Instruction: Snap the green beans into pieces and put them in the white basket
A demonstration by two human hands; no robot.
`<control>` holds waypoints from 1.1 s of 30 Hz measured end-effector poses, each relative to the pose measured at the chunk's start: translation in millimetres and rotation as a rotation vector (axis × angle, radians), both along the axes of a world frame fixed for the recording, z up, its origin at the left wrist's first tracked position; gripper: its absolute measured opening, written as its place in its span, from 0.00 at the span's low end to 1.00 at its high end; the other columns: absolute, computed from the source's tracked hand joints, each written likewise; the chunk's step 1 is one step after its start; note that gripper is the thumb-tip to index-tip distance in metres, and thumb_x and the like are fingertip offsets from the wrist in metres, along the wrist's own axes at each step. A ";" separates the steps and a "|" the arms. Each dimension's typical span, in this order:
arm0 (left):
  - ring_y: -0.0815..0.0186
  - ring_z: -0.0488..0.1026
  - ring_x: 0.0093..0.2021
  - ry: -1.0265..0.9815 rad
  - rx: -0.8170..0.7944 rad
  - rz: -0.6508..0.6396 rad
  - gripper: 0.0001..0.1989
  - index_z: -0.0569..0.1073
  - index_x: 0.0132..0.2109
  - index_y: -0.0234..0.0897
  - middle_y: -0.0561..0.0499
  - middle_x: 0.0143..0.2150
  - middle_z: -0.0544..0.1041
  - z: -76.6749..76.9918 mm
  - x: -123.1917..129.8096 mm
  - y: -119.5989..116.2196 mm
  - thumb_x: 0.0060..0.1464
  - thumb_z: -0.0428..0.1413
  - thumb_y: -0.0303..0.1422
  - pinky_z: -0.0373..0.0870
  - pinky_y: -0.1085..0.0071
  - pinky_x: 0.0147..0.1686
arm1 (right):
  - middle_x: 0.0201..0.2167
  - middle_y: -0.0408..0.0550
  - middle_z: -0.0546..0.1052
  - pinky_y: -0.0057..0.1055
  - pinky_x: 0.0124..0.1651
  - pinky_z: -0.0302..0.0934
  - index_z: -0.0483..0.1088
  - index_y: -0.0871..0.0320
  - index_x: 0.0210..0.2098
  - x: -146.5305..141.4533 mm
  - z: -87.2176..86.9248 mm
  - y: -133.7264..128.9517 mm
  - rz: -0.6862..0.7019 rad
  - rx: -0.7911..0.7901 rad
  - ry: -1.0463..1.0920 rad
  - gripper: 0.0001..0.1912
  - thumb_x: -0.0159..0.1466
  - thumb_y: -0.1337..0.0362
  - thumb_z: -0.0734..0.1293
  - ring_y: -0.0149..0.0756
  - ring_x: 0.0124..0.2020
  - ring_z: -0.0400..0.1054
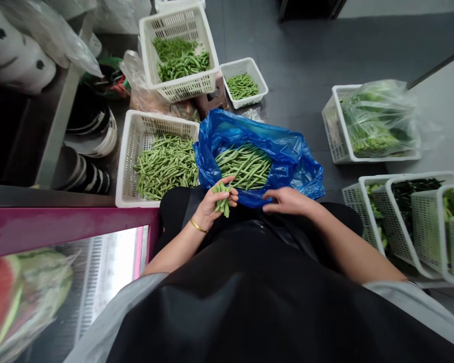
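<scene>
In my left hand (212,204) is a small bunch of short green bean pieces (222,199), with the fingers closed round it. My right hand (285,200) is over the near edge of a blue plastic bag (291,151), its thumb and fingers apart and nothing visible between them. Long whole green beans (245,166) lie inside the opened bag, just beyond both hands. To the left of the bag stands a white basket (126,161) holding a pile of shorter green bean pieces (168,166).
Behind are a larger white basket (179,91) of greens and a small basket (251,101) of beans. On the right, a crate (336,143) holds bagged vegetables, near more baskets (408,247). A pink-edged fridge (68,224) with watermelon (0,297) borders my left side.
</scene>
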State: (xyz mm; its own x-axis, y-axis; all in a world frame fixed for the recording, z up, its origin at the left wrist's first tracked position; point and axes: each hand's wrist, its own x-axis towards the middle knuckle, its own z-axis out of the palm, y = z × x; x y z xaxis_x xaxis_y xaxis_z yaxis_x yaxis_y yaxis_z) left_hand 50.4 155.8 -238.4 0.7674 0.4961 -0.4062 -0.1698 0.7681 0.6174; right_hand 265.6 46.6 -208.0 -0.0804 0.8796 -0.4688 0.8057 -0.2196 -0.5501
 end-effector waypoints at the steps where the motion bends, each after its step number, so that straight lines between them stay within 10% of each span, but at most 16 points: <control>1: 0.71 0.71 0.26 0.000 -0.018 0.007 0.31 0.67 0.52 0.35 0.52 0.29 0.73 0.2 -0.5 3.3 0.36 0.63 0.30 0.69 0.73 0.27 | 0.33 0.49 0.76 0.27 0.29 0.54 0.72 0.56 0.44 -4.4 -3.5 16.1 -0.017 0.103 -0.176 0.15 0.60 0.57 0.64 0.35 0.30 0.69; 7: 0.77 0.59 0.18 0.010 -0.022 0.070 0.19 0.70 0.40 0.33 0.59 0.19 0.62 6.4 -3.8 13.5 0.36 0.62 0.29 0.59 0.78 0.19 | 0.40 0.58 0.73 0.28 0.30 0.53 0.70 0.60 0.47 -49.1 -39.2 90.8 0.375 0.199 -0.443 0.17 0.66 0.66 0.54 0.38 0.34 0.69; 10: 0.77 0.59 0.16 -0.003 -0.008 0.034 0.13 0.69 0.33 0.33 0.60 0.17 0.60 7.1 -7.2 16.6 0.37 0.62 0.27 0.54 0.79 0.17 | 0.40 0.59 0.73 0.28 0.30 0.54 0.71 0.62 0.43 -36.3 -34.9 94.6 0.242 0.274 -0.478 0.17 0.67 0.64 0.53 0.39 0.34 0.69; 15: 0.76 0.63 0.17 0.137 -0.065 -0.090 0.12 0.70 0.33 0.30 0.51 0.22 0.72 6.2 14.4 2.0 0.38 0.62 0.26 0.57 0.78 0.17 | 0.34 0.53 0.76 0.30 0.37 0.60 0.71 0.60 0.38 -6.3 3.4 49.2 -0.192 0.688 -0.338 0.13 0.65 0.62 0.57 0.37 0.35 0.69; 22: 0.77 0.65 0.19 0.056 -0.158 -0.074 0.13 0.71 0.38 0.27 0.47 0.28 0.76 7.9 55.6 -31.9 0.42 0.60 0.25 0.62 0.79 0.20 | 0.40 0.52 0.77 0.30 0.42 0.66 0.67 0.59 0.50 -49.0 -6.2 -48.2 -0.228 0.937 -0.006 0.16 0.67 0.66 0.55 0.34 0.39 0.72; 26: 0.77 0.64 0.19 0.015 -0.003 0.005 0.14 0.69 0.37 0.31 0.48 0.30 0.77 14.0 53.4 -38.2 0.40 0.62 0.29 0.62 0.78 0.21 | 0.40 0.58 0.77 0.31 0.41 0.65 0.69 0.64 0.48 -53.5 -16.7 -67.8 -0.287 0.740 -0.201 0.19 0.68 0.64 0.51 0.38 0.39 0.73; 33: 0.77 0.63 0.17 0.131 0.420 -0.121 0.17 0.70 0.36 0.31 0.53 0.23 0.73 36.1 38.6 -47.5 0.40 0.63 0.37 0.58 0.79 0.18 | 0.36 0.58 0.78 0.32 0.36 0.62 0.75 0.61 0.37 -51.3 -9.4 -56.8 0.124 -0.204 -0.351 0.12 0.61 0.65 0.61 0.45 0.39 0.73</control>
State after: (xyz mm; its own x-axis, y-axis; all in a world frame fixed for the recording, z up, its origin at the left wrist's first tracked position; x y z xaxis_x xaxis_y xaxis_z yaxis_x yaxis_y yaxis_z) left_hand 89.0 108.3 -202.3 0.7856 0.5484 -0.2866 0.0061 0.4563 0.8898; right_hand 214.3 -10.2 -217.3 0.0155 0.7600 -0.6498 0.9635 -0.1850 -0.1933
